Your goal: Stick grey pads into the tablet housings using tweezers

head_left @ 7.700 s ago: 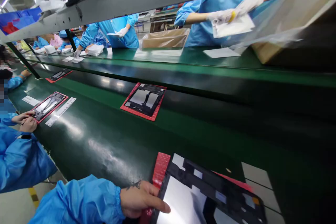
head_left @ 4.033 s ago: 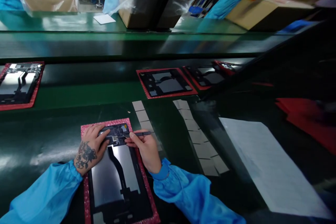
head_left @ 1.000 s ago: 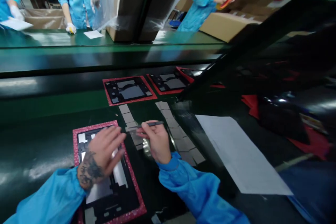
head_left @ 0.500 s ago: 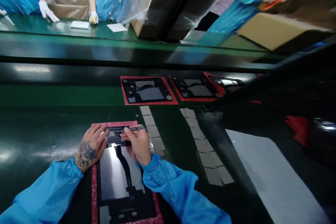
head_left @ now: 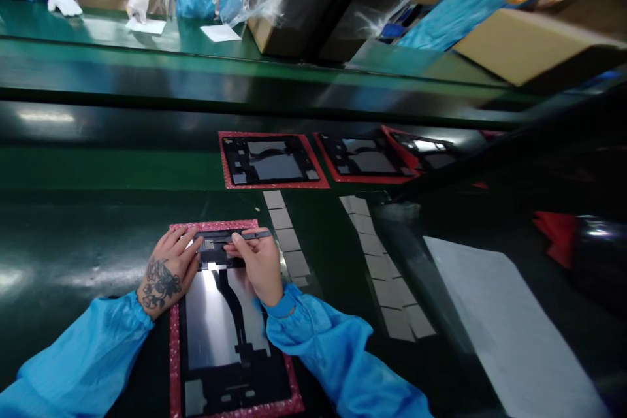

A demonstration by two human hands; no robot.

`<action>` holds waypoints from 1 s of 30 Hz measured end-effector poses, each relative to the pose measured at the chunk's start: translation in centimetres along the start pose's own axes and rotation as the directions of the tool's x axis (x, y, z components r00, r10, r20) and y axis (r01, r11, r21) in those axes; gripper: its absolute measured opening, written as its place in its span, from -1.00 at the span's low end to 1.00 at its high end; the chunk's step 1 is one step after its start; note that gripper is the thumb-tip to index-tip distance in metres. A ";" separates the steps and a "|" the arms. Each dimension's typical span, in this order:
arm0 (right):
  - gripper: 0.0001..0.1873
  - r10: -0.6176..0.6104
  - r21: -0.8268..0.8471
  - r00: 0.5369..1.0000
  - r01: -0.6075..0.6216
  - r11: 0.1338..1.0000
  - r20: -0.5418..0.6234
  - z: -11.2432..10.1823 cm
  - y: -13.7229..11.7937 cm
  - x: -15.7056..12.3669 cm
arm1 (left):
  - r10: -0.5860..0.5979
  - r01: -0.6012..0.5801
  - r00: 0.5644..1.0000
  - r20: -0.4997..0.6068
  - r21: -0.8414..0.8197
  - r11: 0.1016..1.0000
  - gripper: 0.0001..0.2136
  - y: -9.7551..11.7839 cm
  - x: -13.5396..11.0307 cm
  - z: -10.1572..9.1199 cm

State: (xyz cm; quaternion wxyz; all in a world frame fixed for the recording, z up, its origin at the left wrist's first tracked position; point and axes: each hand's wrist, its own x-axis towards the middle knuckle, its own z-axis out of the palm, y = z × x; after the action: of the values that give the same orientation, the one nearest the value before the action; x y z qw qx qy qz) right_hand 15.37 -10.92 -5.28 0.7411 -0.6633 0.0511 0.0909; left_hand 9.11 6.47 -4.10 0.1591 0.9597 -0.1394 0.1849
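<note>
Left hand (head_left: pixel 164 271) lies flat, gripping nothing, at 11 o'clock on the panel (head_left: pixel 230 333), which runs 12 to 6 lengthwise; right hand (head_left: pixel 260 268) pinches a tool (head_left: pixel 258 234) near 1.

No readable text, numbers, brands or signs. Black-and-silver flat rectangular device panel (head_left: pixel 210 333), lower centre of frame: any print is too small to read.

Flat black-and-silver rectangular device (head_left: pixel 235 326): I saw glossy metal-like silver, matt black.
Red rectangular bubble-plastic sheet (head_left: pixel 175 353): looked bumpy, shiny.
Long green worktop (head_left: pixel 98 228): shone smoothly.
</note>
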 end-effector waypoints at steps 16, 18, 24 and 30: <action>-0.66 -0.077 -0.067 0.997 0.075 0.995 -0.030 0.3 -0.5 0.4 | -0.008 0.008 0.998 0.068 0.004 1.000 -0.73 0.1 0.1 -0.5; -0.65 -0.148 -0.043 0.983 0.144 0.989 -0.109 -0.3 -1.7 0.5 | -0.004 0.003 0.998 0.068 0.007 1.000 -0.73 0.0 0.1 -0.5; -0.60 -0.057 -0.037 0.998 0.057 0.998 -0.007 -6.1 -4.8 -3.4 | -0.088 0.091 0.977 0.196 -0.006 0.996 -0.63 0.1 1.1 -0.9; -0.58 0.281 -0.021 0.950 -0.281 0.959 0.138 -10.0 -3.6 -9.3 | -0.679 0.707 0.640 0.359 -0.620 0.339 -0.48 3.6 -2.5 -6.2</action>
State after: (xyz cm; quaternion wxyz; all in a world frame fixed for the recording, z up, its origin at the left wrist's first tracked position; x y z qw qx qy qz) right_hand 7.41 -21.82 -1.07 0.7220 -0.6416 0.0931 0.2417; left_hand 3.72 5.93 1.28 0.5789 0.7856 0.2180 0.0123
